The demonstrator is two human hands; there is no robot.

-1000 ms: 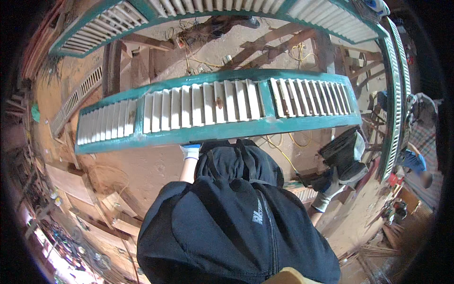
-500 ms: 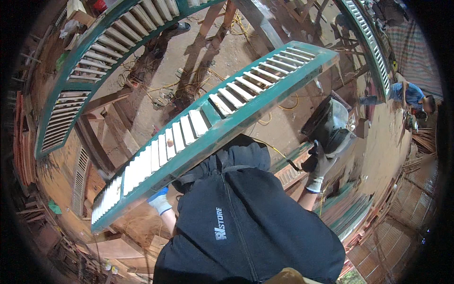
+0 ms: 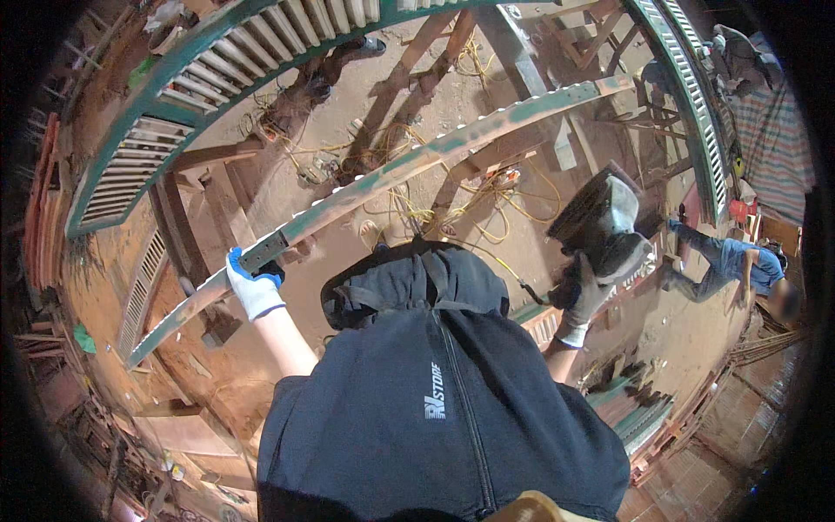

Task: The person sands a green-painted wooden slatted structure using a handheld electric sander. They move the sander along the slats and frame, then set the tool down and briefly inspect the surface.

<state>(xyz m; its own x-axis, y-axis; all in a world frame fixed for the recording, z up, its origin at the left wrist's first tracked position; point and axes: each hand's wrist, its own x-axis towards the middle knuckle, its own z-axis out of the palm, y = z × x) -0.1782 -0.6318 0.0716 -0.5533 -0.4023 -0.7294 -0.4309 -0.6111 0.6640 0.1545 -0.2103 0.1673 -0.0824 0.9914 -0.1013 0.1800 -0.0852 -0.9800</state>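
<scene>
A long green louvered shutter [image 3: 391, 177] stands on its side in front of me, its narrow edge turned up. Paint is worn to bare wood along that edge. My left hand [image 3: 254, 287], in a white and blue glove, is wrapped round the shutter near its left end, beside a dark metal plate [image 3: 263, 250] set in the edge. To the right, my gloved right hand [image 3: 584, 304] is closed round the handle of a black and grey corded power sander [image 3: 600, 217]. The sander is held up, apart from the shutter.
Another green shutter [image 3: 156, 130] leans at the far left, and one more [image 3: 696, 104] stands at the far right. Yellow cords [image 3: 496, 222] trail over the dirt floor. A person in blue [image 3: 739, 265] is at the right. Wooden frames [image 3: 600, 35] stand at the back.
The shutter has tipped from showing its slatted face to showing its narrow edge. My left hand has come up from below it onto the edge. The sander remains in my right hand.
</scene>
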